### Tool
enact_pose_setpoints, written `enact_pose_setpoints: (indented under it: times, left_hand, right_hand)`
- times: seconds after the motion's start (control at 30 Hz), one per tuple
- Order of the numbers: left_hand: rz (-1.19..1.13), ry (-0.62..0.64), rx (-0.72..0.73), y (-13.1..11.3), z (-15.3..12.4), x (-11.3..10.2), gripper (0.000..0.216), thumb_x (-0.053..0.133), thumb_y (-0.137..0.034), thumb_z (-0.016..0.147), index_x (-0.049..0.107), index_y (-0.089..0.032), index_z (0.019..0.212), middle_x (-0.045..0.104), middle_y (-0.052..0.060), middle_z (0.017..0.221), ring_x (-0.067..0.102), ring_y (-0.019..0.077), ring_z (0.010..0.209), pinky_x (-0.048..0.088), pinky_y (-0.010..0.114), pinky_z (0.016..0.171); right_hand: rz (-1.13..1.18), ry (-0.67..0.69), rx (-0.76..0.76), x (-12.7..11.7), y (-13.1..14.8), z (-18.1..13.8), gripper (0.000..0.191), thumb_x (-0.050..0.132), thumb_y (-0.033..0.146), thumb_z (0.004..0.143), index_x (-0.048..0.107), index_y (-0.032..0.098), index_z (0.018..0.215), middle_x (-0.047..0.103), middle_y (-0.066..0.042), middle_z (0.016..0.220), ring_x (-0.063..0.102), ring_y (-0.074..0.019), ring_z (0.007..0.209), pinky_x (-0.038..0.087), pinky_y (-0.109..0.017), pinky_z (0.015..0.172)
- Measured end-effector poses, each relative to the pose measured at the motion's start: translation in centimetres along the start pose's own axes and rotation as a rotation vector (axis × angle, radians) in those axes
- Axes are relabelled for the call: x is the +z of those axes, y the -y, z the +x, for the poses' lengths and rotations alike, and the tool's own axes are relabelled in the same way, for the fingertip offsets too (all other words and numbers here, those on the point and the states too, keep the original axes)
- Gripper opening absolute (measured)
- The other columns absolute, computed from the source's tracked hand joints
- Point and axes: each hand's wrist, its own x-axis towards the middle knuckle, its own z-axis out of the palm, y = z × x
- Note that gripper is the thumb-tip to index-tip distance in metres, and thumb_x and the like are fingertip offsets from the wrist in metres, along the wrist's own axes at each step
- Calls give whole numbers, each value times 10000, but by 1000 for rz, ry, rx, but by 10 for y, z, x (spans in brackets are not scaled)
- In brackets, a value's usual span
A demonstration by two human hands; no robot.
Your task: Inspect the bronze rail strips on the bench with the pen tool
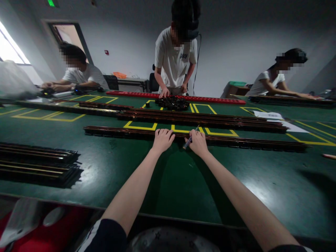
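One long dark strip, thin and rail-like with coppery lines, lies across the green table in front of me. My left hand grips it near the middle, fingers curled over its far edge. To the right, my right hand is closed around a slim tool with a thin shaft and a pale handle end; its exact kind is hard to make out. That hand rests at the same strip. Behind lies a bundle of similar dark strips, parallel to mine.
More dark strips are stacked at the left. Across the table a person stands by a pile of small black parts and a red perforated bar. Two others sit left and right. White paper lies at the right.
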Motion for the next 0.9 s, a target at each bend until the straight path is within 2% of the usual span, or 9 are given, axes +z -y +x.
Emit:
enact_pose_setpoints:
  times: [0.33, 0.57, 0.77, 0.9]
  left_hand:
    - [-2, -12, 8, -1, -1, -2, 437, 286, -379, 962, 596, -217, 1225, 625, 104, 1221, 517, 263, 1171, 317, 472, 1051]
    - [-1, 11, 1, 1, 0, -3, 458, 278, -381, 961, 588, -186, 1235, 621, 119, 1227, 511, 270, 1180, 323, 475, 1043]
    - [-18, 67, -20, 0, 0, -6, 473, 259, -384, 968, 572, -178, 1257, 608, 120, 1254, 500, 266, 1203, 304, 487, 1065]
    - [-10, 41, -2, 0, 0, -4, 472, 265, -390, 970, 577, -181, 1255, 623, 115, 1225, 515, 267, 1176, 312, 485, 1057]
  right_hand:
    - [-75, -30, 14, -9, 11, 0, 92, 501, 184, 806, 499, 173, 898, 636, -122, 900, 550, -279, 912, 310, -375, 849]
    - [-51, 1, 53, -13, 13, -1, 204, 427, 42, 766, 500, 173, 904, 642, -125, 919, 563, -279, 932, 330, -390, 871]
    - [88, 30, 37, -13, 5, -3, 235, 433, 26, 724, 478, 192, 883, 645, -125, 951, 567, -276, 921, 356, -400, 868]
    - [108, 13, -35, -10, 2, -3, 160, 488, 102, 744, 464, 191, 875, 639, -114, 953, 563, -265, 911, 351, -390, 879]
